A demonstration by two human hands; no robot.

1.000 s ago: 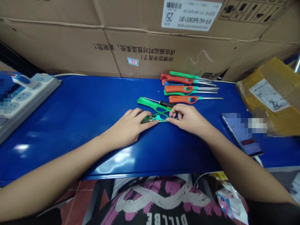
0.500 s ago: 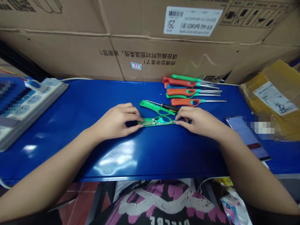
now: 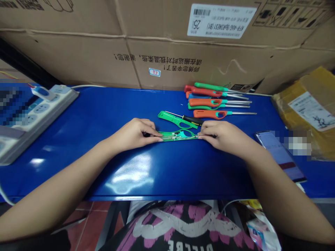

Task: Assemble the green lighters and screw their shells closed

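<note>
An opened green long-neck lighter (image 3: 180, 135) lies across the blue table between my hands, its inner parts, teal trigger and thin white wire exposed. Thumb and fingers of my left hand (image 3: 142, 133) pinch its handle end. At the other end, my right hand (image 3: 218, 135) is closed on the lighter where the metal tube begins; the fingers hide most of that tube. Just beyond lies the loose green half shell (image 3: 174, 118), with a screwdriver (image 3: 190, 120) of black and yellow handle partly behind it.
Several orange, red and green lighters (image 3: 209, 102) are piled behind my right hand. A power strip (image 3: 39, 115) stands at left, a phone (image 3: 280, 155) and a taped carton (image 3: 309, 111) at right. A large cardboard box (image 3: 157, 45) walls off the back.
The view has shifted slightly, so everything sits a little further right. My left fingers have drawn closer together on the lighter's handle end; my right hand keeps its grip.
</note>
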